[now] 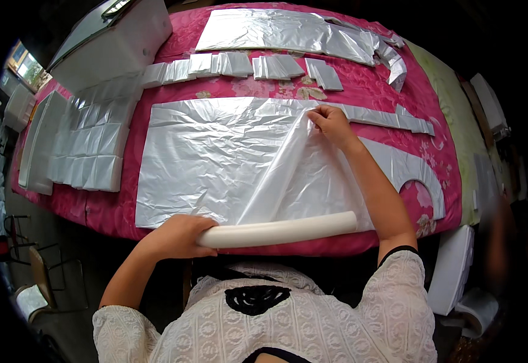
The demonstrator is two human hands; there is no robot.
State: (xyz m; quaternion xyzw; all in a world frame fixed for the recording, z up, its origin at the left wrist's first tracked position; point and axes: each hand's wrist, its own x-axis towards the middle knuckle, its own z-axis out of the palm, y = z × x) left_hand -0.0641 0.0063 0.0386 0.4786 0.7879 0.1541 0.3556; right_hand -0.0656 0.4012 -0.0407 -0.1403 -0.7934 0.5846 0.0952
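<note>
A stack of clear, shiny plastic bags (197, 151) lies spread before me, with handle-like strips at its right end. My right hand (331, 123) is closed in a pinch on the far edge of the top bag, and lifts it into a slanting fold (282, 166). At the near edge, my left hand (182, 235) is closed round the left end of a smooth white tube (285, 232). The tube lies across the near side of the bags; its right end is free.
A pink flowered cloth (360, 242) covers the table. Several small folded plastic packets (218, 65) form a row beyond the bags, and more packets (97, 139) stand at left beside a white box (115, 45). Another bag stack (270, 30) lies at the far side.
</note>
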